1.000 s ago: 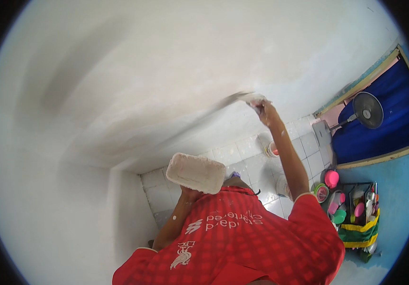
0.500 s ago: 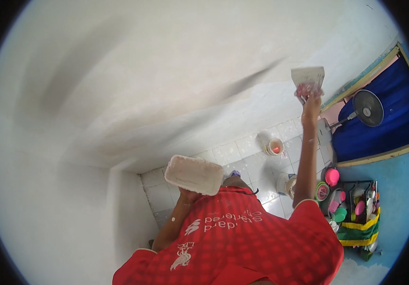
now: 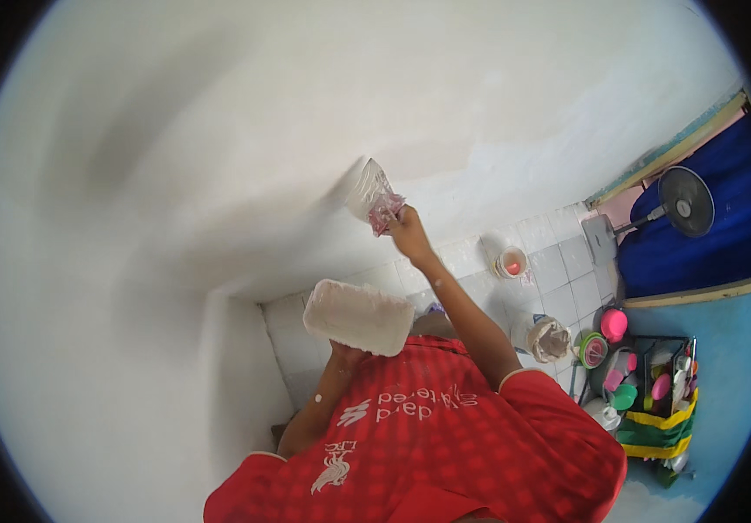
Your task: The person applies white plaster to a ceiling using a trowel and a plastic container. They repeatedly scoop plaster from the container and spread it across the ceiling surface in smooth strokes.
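Head view: right arm [image 3: 467, 305] outstretched, fingers [image 3: 404, 227] gripping scraper [image 3: 367, 190].

I see wall [image 3: 245, 105] at 11 o'clock: matt, mostly smooth, chalky-looking. Scraper [image 3: 373, 193], 12: smooth flat blade, crinkled filmy wrap [image 3: 385, 216] at grip. Tray [image 3: 358, 318], toward 7: plastic-looking, matt, crusted rim. Shirt [image 3: 480, 444], toward 5: cloth. Floor tiles [image 3: 559, 266], 3: smooth, faintly glossy. Curtain [image 3: 689, 261], farther out at 3: cloth. Pink bowl [image 3: 614, 325], toward 4: shiny plastic.
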The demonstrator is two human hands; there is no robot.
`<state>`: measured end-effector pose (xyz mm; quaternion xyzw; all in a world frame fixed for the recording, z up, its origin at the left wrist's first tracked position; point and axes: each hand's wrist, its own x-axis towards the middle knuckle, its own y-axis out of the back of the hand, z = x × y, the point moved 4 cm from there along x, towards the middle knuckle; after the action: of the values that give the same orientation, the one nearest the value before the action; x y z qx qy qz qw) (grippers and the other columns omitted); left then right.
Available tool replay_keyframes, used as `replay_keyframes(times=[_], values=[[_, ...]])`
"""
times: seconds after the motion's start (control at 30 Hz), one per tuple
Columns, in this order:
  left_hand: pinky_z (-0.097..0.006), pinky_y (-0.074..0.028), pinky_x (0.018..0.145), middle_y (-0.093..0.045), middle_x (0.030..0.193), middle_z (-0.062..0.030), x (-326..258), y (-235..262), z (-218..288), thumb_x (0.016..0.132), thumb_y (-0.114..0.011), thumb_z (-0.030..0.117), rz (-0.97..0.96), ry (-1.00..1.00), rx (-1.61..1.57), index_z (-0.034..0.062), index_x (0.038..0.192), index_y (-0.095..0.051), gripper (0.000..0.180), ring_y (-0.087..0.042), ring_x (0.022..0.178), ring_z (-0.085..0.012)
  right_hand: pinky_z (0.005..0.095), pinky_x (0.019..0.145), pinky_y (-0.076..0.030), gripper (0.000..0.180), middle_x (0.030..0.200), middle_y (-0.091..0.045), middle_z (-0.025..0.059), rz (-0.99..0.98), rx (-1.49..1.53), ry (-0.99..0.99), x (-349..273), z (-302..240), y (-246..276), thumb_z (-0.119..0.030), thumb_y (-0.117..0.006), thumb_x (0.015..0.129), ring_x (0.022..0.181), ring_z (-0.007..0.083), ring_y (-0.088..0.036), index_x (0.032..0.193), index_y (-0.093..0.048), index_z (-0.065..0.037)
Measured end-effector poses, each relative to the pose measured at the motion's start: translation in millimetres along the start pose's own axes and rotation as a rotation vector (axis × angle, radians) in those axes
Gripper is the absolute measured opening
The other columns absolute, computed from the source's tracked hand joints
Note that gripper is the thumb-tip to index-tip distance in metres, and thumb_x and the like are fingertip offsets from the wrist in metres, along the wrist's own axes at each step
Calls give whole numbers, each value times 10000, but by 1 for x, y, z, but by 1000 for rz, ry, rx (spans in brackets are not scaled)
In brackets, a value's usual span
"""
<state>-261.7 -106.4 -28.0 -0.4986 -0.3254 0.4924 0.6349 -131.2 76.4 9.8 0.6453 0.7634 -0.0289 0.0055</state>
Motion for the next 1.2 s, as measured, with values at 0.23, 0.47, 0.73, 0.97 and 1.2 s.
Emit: replay_keyframes(times=[0.23, 0.47, 0.73, 0.97, 1.2], values=[[-416, -373, 1019, -463, 1327, -67, -9, 45, 33, 905, -533, 394, -1, -70, 422, 113, 1348, -373, 549, -473, 1204, -228, 272, 639, -499, 285, 846, -633, 69, -25, 146, -85, -69, -28, -3, -224, -535, 923, 743, 138, -617, 1075, -587, 12], [-533, -362, 1013, -505, 1299, -117, -14, 119, 53, 870, -453, 552, 11, -121, 558, 127, 1285, -470, 595, -470, 1201, -317, 370, 645, -476, 253, 812, -637, 155, -312, -926, 280, -143, 0, -85, -208, -578, 880, 680, 255, -627, 1060, -577, -31], [-487, -419, 959, -552, 1216, -129, -26, 133, 54, 877, -447, 527, -41, -94, 47, 105, 1212, -522, 544, -525, 1108, -305, 401, 654, -507, 237, 944, -667, 101, -539, -1234, 460, -148, 28, -158, -189, -573, 861, 741, 305, -639, 1072, -607, -84], [-490, -416, 963, -535, 1226, -156, -23, 157, 32, 876, -444, 522, 81, -387, 1111, 70, 1226, -504, 575, -513, 1122, -318, 415, 718, -484, 200, 880, -663, 111, -569, -1200, 535, -144, 32, -144, -190, -585, 837, 822, 306, -622, 997, -640, -84], [-514, -364, 1014, -456, 1317, -182, -8, 180, -18, 881, -421, 529, -148, -252, -42, 69, 1301, -433, 624, -454, 1186, -362, 417, 740, -476, 177, 840, -642, 146, -665, -1071, 155, -139, 61, -114, -158, -641, 774, 821, 324, -601, 914, -663, -51]])
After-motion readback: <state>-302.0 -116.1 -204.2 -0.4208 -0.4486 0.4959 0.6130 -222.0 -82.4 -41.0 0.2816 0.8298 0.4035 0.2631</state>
